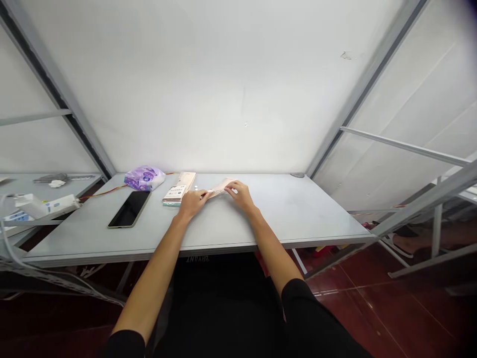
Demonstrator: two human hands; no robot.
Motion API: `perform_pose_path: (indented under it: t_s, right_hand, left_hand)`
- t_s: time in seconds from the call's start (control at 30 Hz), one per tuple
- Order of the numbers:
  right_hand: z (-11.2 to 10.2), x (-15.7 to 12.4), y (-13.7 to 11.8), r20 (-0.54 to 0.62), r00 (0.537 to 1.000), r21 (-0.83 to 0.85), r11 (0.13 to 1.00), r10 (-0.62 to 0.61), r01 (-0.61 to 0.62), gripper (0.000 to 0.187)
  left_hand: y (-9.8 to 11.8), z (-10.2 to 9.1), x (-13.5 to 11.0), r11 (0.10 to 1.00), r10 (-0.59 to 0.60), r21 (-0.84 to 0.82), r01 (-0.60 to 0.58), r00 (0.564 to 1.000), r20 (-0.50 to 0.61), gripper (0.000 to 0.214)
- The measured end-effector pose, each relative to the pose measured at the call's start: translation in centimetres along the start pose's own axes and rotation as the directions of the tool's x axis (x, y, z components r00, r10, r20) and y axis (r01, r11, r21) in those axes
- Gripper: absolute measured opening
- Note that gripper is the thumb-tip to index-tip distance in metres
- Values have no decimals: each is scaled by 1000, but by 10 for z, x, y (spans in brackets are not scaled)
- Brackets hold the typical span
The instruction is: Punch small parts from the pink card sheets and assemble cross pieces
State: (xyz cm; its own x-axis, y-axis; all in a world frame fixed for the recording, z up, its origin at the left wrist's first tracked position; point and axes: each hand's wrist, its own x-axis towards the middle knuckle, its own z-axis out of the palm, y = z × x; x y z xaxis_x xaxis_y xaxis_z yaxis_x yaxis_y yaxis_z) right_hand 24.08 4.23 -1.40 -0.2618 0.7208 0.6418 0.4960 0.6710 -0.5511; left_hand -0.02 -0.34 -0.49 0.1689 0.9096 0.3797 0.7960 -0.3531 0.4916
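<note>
A thin pale pink packet or folded paper is held between my two hands above the grey tabletop. My left hand pinches its left end with thumb and fingers. At its right end, my right hand grips the edge between thumb and fingertips. Just left of my left hand lies a small stack of similar pale pink pieces, with a white printed label and a greenish piece at the bottom. A tiny white object sits between the stack and the held piece. Printing on the held piece is too small to read.
A dark-screened phone lies on the left of the table, in front of a purple and white tissue pack. Red and yellow wires run to a white power strip on the side table. Metal posts frame both sides.
</note>
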Motion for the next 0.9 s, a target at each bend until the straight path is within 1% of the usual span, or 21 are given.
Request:
perform_pose_path:
  t_s: [0.07,0.17,0.27,0.33,0.43,0.5,0.57,0.6,0.67,0.7,0.73,0.77,0.83,0.9]
  right_hand:
    - [5,-1,0,75,997,-20,1000,0,2,21]
    - [7,-2,1,126,991,-76,997,39,-29,17]
    - [7,-3,0,165,984,-96,994,62,-46,18]
    - [8,-3,-2,143,988,-76,996,50,-39,19]
    - [9,-2,-5,63,997,-69,997,40,-36,17]
    - [7,-1,-7,0,999,-83,995,54,-54,18]
    - [4,1,-10,-132,989,-100,991,73,-86,22]
    - [1,1,-11,-227,971,-106,989,79,-105,24]
    - [-3,2,-12,-405,911,-100,986,81,-132,28]
    - [-4,2,-13,-458,886,-90,987,79,-134,29]
    - [-5,2,-13,-484,871,-79,988,78,-132,30]
    - [-5,2,-12,-486,870,-68,990,78,-127,30]
    - [-1,2,-12,-429,899,-57,991,87,-123,30]
    - [4,2,-11,-322,941,-71,988,105,-134,29]
  left_hand:
    - [1,1,0,999,40,6,-40,999,-5,42]
    - [3,1,0,996,84,10,-84,996,9,42]
    - [1,2,0,995,100,-3,-100,995,7,40]
    - [-1,3,1,994,107,-16,-107,994,-11,40]
    - [-2,4,1,991,122,-45,-124,992,-42,39]
    - [0,5,1,993,104,-50,-108,992,-72,38]
    - [3,2,0,998,46,-24,-49,991,-123,39]
    - [4,0,0,1000,5,-3,-6,987,-159,40]
    - [7,-10,2,993,-78,64,95,970,-231,41]
    - [8,-17,4,985,-111,101,142,958,-265,41]
    - [8,-26,5,975,-137,131,182,946,-293,42]
    - [9,-36,7,962,-156,169,217,936,-315,42]
    - [8,-56,9,933,-178,239,268,923,-340,45]
    - [6,-73,10,850,-207,399,343,915,-345,51]
